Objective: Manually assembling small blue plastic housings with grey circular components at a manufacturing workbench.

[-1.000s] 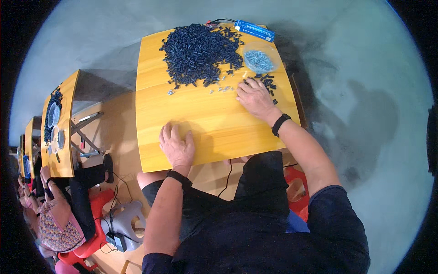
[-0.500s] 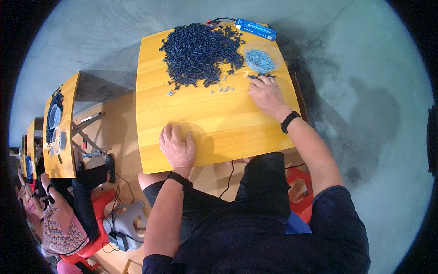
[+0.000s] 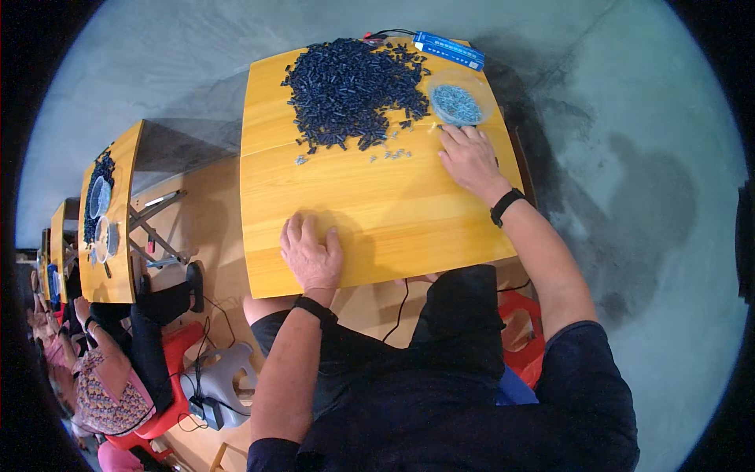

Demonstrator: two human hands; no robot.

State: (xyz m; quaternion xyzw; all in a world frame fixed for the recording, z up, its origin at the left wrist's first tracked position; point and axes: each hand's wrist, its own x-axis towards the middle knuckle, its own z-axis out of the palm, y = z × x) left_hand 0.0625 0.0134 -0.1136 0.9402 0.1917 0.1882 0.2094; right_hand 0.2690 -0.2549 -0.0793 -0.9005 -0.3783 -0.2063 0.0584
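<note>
We are sitting at a yellow wooden tabletop (image 3: 370, 212), and the largest thing on it is the heap of small dark blue plastic pieces (image 3: 350, 90) spreading across its far half, toward twelve o'clock. At about one o'clock of the heap a clear shallow dish (image 3: 481, 88) is holding tiny pale blue-grey parts (image 3: 457, 104), and a few of these are lying loose on the wood near the heap's six o'clock edge. Our right hand (image 3: 470, 157) is resting just below the dish, fingers spread and holding nothing we can make out; our left hand (image 3: 311, 252) is lying flat and empty near the front edge. We are judging the pieces light, stiff and apt to scatter, best pinched singly between thumb and forefinger.
</note>
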